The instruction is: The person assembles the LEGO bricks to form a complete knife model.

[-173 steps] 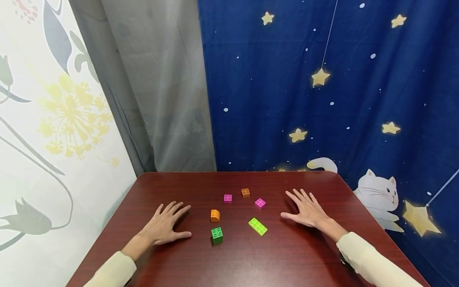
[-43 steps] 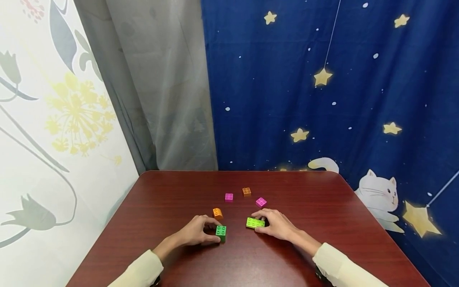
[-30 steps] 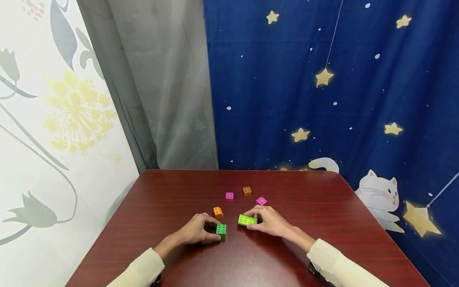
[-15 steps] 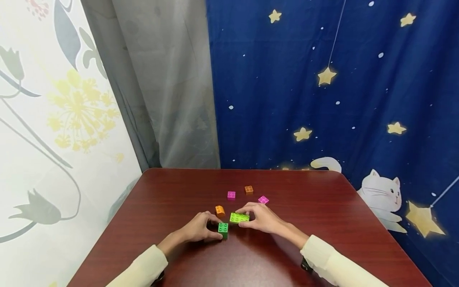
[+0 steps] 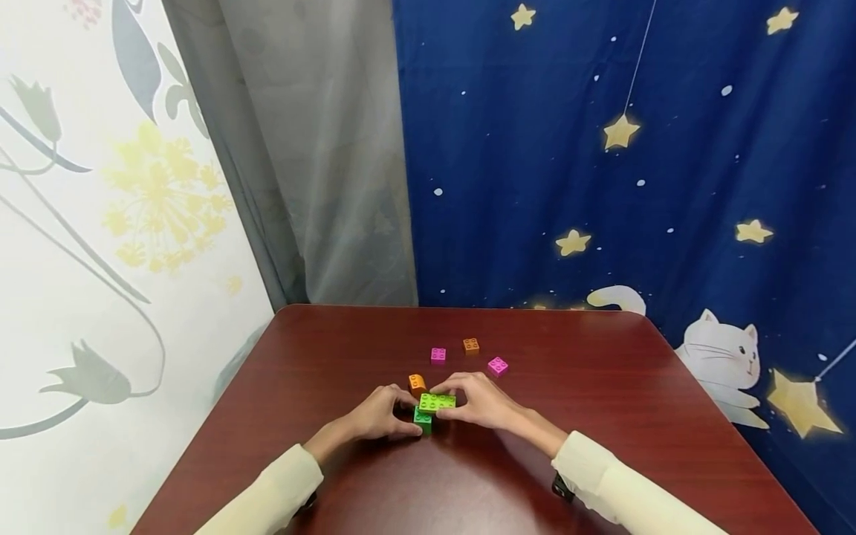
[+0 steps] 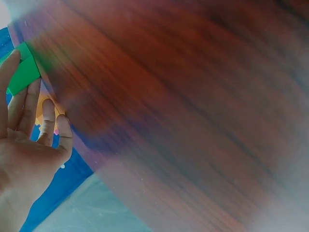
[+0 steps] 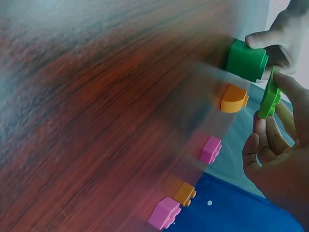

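Observation:
A square green building brick [image 5: 423, 424] stands on the table, pinched between the thumb and fingers of my left hand [image 5: 376, 416]. My right hand [image 5: 483, 402] pinches a long lime-green brick [image 5: 438, 403] by its sides, studs up. In the head view, the lime brick overlaps the back of the green brick's top. The right wrist view shows a narrow gap between the green brick [image 7: 245, 61] and the lime brick [image 7: 270, 94], which is held above its studs. An orange brick with a rounded side [image 5: 417, 383] lies just behind the left fingertips.
Farther back on the dark red table [image 5: 535, 461] lie a pink brick [image 5: 438, 355], a brown-orange brick [image 5: 471, 346] and a second pink brick [image 5: 498, 366] behind the right hand. A blue star-patterned curtain [image 5: 508, 186] hangs past the far edge.
Both hands lay spread flat at first, then took hold of the green and lime bricks. My right hand has carried the lime brick leftward to over the green one; the left stays nearly still.

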Motion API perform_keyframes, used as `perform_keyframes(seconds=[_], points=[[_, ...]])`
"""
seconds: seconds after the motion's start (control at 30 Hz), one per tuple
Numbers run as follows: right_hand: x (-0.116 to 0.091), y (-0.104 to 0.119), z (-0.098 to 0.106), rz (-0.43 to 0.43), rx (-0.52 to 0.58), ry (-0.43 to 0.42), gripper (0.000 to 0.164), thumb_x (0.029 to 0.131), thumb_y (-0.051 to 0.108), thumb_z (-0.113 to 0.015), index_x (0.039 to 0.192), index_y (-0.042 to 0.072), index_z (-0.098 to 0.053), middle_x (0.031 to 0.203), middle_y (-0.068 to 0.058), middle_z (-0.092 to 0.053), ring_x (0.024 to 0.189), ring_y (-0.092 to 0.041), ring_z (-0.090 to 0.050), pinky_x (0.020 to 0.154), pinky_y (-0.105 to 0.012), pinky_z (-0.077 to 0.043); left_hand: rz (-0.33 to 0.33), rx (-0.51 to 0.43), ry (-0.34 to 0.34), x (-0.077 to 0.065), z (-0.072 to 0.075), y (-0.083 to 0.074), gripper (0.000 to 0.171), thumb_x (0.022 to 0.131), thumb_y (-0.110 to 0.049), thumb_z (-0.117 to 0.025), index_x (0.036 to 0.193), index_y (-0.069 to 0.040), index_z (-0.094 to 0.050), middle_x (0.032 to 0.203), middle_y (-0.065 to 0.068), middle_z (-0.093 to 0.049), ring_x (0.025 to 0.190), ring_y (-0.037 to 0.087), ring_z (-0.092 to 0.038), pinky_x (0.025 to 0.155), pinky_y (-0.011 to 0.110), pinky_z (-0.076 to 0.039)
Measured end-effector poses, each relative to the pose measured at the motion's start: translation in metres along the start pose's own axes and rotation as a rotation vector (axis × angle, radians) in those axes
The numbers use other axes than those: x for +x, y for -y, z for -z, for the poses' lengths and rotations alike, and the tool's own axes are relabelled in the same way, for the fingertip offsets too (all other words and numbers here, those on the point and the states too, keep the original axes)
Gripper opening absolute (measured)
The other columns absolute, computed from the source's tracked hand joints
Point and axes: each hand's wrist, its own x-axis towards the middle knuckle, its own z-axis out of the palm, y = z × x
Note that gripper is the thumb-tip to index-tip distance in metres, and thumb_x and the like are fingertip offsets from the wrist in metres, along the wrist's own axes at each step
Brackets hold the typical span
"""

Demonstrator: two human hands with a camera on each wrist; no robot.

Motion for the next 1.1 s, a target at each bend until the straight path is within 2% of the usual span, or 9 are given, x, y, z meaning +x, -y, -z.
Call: perform_keyframes(seconds=[0.27, 0.37, 0.53, 0.73, 0.97, 1.1], points=[[0.002, 0.004, -0.007, 0.025, -0.018, 0.023, 0.033, 0.091, 0.031, -0.083, 0.121, 0.019, -0.078, 0.109, 0.007, -0.073, 0.088, -0.007, -0.06, 0.072, -0.021, -0.048, -0.026, 0.023, 0.017, 0.003, 0.0, -0.003, 0.024, 0.082, -0.033, -0.091, 0.1, -0.022, -0.078, 0.088, -0.011, -0.07, 0.086, 0.017, -0.057, 0.074, 0.025, -0.044], [0.003, 0.004, -0.01, 0.046, -0.027, 0.019, 0.032, 0.09, 0.03, -0.083, 0.12, 0.019, -0.078, 0.108, 0.007, -0.073, 0.086, -0.011, -0.063, 0.071, -0.021, -0.047, -0.031, 0.033, 0.014, 0.004, -0.001, -0.003, 0.021, 0.082, -0.034, -0.091, 0.095, -0.024, -0.077, 0.086, -0.012, -0.069, 0.086, 0.016, -0.056, 0.074, 0.026, -0.044], [0.005, 0.006, -0.012, 0.081, -0.021, 0.026, 0.031, 0.091, 0.029, -0.083, 0.12, 0.017, -0.078, 0.107, 0.005, -0.073, 0.085, -0.021, -0.066, 0.069, -0.02, -0.046, -0.002, 0.023, 0.015, 0.005, 0.0, -0.002, 0.027, 0.08, -0.034, -0.092, 0.102, -0.023, -0.079, 0.093, -0.018, -0.07, 0.091, 0.011, -0.056, 0.081, 0.028, -0.048], [0.009, 0.008, -0.012, 0.083, -0.023, 0.045, 0.031, 0.092, 0.028, -0.082, 0.12, 0.017, -0.078, 0.107, 0.005, -0.073, 0.085, -0.017, -0.064, 0.069, -0.02, -0.046, 0.039, 0.004, 0.023, 0.007, 0.003, -0.001, 0.035, 0.08, -0.037, -0.092, 0.108, -0.02, -0.08, 0.101, -0.014, -0.072, 0.095, 0.011, -0.054, 0.085, 0.03, -0.048], [0.013, 0.009, -0.013, 0.062, -0.018, 0.059, 0.031, 0.092, 0.029, -0.082, 0.122, 0.02, -0.078, 0.109, 0.007, -0.072, 0.086, -0.012, -0.062, 0.071, -0.02, -0.047, 0.044, 0.001, 0.03, 0.007, 0.004, -0.002, 0.031, 0.081, -0.039, -0.091, 0.104, -0.022, -0.078, 0.092, -0.019, -0.068, 0.092, 0.01, -0.053, 0.081, 0.028, -0.047], [0.014, 0.009, -0.017, 0.041, -0.014, 0.06, 0.031, 0.092, 0.032, -0.082, 0.122, 0.022, -0.078, 0.109, 0.008, -0.071, 0.087, -0.008, -0.061, 0.073, -0.02, -0.048, 0.044, -0.001, 0.043, 0.005, 0.003, -0.002, 0.028, 0.082, -0.039, -0.09, 0.102, -0.024, -0.077, 0.093, -0.021, -0.068, 0.093, 0.01, -0.053, 0.082, 0.028, -0.047]])
